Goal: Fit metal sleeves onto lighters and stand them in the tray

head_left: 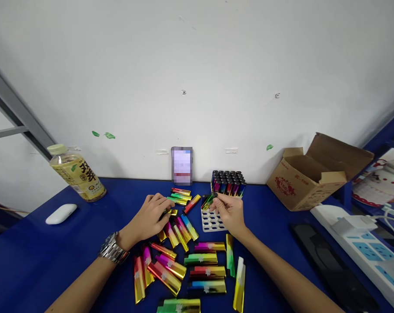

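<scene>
My left hand (154, 215), with a metal watch on its wrist, is closed over the scattered lighters. A gold-ended lighter (172, 212) shows between its thumb and fingers, the rest hidden by the hand. Pinched in my right hand (228, 211) is a green-and-gold lighter (211, 199), tilted above the back left corner of a white tray with holes (213, 227). Part of that tray is hidden under the hand. Behind it, a block of upright lighters with dark tops (228, 184) stands against the wall. Shiny multicoloured lighters (205, 272) lie loose on the table between my arms.
A phone (181, 166) leans on the wall. To the left are a drink bottle (78, 174) and a white earbud case (61, 214). On the right stand an open cardboard box (291, 184), a dark flat object (327, 261) and a white power strip (363, 250) with cables.
</scene>
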### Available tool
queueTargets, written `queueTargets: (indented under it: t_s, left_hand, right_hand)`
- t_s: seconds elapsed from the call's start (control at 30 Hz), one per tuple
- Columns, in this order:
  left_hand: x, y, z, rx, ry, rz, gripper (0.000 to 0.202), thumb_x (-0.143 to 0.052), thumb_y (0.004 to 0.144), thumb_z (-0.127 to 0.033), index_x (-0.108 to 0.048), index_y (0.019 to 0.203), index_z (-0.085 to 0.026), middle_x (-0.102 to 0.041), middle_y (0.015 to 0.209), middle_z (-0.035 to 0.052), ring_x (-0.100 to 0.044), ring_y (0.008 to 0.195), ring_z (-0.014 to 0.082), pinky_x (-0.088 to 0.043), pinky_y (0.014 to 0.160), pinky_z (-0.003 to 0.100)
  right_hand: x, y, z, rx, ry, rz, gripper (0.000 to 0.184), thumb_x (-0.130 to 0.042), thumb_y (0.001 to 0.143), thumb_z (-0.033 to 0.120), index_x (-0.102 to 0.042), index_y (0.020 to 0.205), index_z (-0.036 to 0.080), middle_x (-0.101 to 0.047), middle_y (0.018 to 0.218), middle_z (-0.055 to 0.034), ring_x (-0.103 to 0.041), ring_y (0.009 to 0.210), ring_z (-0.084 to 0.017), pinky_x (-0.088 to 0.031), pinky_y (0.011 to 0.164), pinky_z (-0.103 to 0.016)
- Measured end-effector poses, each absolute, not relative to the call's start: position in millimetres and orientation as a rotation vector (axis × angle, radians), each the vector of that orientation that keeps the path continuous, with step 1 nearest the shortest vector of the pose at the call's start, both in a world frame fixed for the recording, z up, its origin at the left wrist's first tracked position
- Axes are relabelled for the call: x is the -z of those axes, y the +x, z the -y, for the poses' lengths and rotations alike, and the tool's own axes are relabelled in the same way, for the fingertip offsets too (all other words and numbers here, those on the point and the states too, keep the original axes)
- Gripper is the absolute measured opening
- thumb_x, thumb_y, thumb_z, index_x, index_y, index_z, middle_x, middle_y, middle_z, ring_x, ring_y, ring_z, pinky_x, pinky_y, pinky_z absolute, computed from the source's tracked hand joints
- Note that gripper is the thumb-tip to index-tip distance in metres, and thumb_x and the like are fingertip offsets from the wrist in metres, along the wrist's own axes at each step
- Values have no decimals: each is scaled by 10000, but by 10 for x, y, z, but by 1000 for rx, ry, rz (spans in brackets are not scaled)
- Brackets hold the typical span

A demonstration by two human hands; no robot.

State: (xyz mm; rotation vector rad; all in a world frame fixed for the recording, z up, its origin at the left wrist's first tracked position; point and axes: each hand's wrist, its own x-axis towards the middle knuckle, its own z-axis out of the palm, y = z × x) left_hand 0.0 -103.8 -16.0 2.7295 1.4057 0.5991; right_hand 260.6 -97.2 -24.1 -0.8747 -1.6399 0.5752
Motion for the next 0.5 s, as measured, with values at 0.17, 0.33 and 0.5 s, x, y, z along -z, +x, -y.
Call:
queueTargets:
  t_s: [0.17,0.33,0.5]
  left_hand:
    - [174,-7,1027,-594,2723,-1409,164,-450,858,-247,-588,944,-227,-650,932,49,-518,884,232,-361,779,376]
    - [190,-19,1018,-593,2688,-1433,192,-440,896,-297,-606,965,-227,-638,958,51,-520,882,226,-375,770,368]
    - [205,-10,1003,-620,2669,-1417,202,-409,925,-291,-601,914,-228,-631,937,47,-523,857,215,-384,745,351]
  right_hand:
    - [264,2601,990,-482,-883,1700,294,-495,867,270,-651,624,215,-661,529,-25,-580,443,-160,-444,456,-272]
    - [280,2646,971,-451,-848,1701,277,-505,855,235,-647,618,214,-666,540,-23,-607,442,-164,-478,449,-267]
    - [328,2677,933,-423,-809,1830,280,-471,862,213,-615,622,212,-644,535,-20,-597,452,-153,-447,440,-248]
